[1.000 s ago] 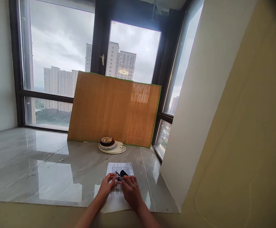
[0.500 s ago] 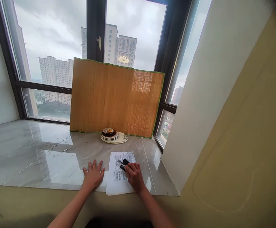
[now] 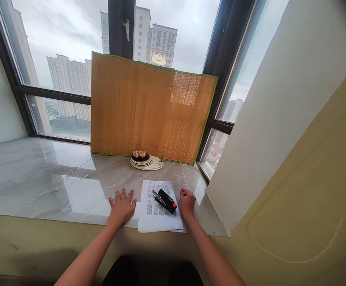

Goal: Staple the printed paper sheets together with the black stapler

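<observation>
A black stapler (image 3: 165, 200) with a red tip lies on a printed sheet of paper (image 3: 157, 214) near the front edge of the marble sill (image 3: 56, 178). My left hand (image 3: 122, 205) rests flat on the sill just left of the paper, fingers spread. To the right of the stapler, my right hand (image 3: 187, 201) rests on the paper's right edge with fingers loosely extended and nothing in them. The stapler lies apart from both hands.
A stack of plates (image 3: 146, 161) stands behind the paper, in front of a bamboo mat (image 3: 149, 107) leaning on the window. A white wall (image 3: 268, 119) closes the right side. A window handle (image 3: 127, 29) sits on the dark frame above.
My right hand has let go of the stapler and moved to its right. The left hand went from the stapler to the sill, palm down. The camera has tilted and drawn back.
</observation>
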`<state>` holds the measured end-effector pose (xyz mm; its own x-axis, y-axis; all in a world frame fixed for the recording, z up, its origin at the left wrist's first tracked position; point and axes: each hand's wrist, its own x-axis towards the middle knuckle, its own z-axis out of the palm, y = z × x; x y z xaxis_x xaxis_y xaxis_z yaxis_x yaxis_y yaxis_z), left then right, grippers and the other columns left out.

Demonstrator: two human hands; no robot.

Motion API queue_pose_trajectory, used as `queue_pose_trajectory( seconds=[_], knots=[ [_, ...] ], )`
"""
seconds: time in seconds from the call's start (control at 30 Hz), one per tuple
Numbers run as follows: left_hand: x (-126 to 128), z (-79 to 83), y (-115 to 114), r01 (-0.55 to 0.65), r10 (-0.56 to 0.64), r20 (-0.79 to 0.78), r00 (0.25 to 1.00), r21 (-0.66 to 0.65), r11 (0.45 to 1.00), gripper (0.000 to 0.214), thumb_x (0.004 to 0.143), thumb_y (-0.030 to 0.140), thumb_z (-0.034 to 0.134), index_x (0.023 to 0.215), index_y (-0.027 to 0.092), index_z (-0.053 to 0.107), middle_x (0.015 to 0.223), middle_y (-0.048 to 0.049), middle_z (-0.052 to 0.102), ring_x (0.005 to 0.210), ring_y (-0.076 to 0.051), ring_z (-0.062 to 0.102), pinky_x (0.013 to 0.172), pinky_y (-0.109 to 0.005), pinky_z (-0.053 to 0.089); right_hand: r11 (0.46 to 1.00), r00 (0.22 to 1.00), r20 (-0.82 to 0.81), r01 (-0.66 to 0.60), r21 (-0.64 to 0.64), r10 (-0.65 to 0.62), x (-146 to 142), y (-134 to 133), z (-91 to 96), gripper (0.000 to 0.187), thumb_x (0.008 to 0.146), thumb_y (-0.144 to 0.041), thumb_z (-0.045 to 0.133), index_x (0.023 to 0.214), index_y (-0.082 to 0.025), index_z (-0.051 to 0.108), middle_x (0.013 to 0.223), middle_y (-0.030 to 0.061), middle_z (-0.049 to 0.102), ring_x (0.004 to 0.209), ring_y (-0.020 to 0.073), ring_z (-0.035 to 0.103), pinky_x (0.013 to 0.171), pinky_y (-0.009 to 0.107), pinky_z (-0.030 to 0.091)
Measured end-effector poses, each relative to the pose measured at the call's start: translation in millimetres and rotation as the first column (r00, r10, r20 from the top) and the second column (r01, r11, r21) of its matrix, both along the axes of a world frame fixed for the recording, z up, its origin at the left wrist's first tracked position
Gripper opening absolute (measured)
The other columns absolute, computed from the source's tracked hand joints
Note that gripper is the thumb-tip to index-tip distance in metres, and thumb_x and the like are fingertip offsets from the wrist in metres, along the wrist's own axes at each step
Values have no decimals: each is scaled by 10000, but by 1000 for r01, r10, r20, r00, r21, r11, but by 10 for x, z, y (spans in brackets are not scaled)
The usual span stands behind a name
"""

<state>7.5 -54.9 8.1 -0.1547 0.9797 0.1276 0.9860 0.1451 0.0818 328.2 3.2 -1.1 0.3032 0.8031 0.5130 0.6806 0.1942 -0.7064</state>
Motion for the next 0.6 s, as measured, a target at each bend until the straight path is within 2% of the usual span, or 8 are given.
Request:
queue_pose_trajectory(
  seconds=[0.17,0.3,0.5,0.6],
  knots=[
    [4,-16,-1,0,0,4,1000,27,1000,610,1019,468,322,1588,254,372,1665,-209,275,1517,-505,205,1126,-764,144,982,998,43,-29,-189,37,200,593,-3,192,829,-269,633,864,-210,813,880,69,802,859,228,740,845,297,532],
    [-5,-38,7,3,-4,15,1000,24,1000,615,1014,461,335,1590,247,369,1667,-208,271,1519,-503,198,1128,-765,129,958,996,87,51,-282,-28,178,848,-19,214,835,-328,643,891,-228,823,936,77,805,908,246,742,813,308,528],
    [-15,-44,14,-3,3,14,1000,24,1000,605,1013,446,335,1585,255,380,1666,-204,278,1520,-498,201,1125,-762,144,935,976,194,158,-319,-99,180,893,16,357,952,-307,486,1021,-146,796,985,177,779,887,275,725,737,315,494],
    [-17,-45,14,-2,2,7,1000,40,999,604,1016,450,330,1584,254,382,1662,-210,283,1519,-496,203,1125,-757,147,939,963,267,112,-326,-22,273,708,55,305,938,-197,470,958,-156,772,924,131,769,843,233,698,730,275,463]
  ],
)
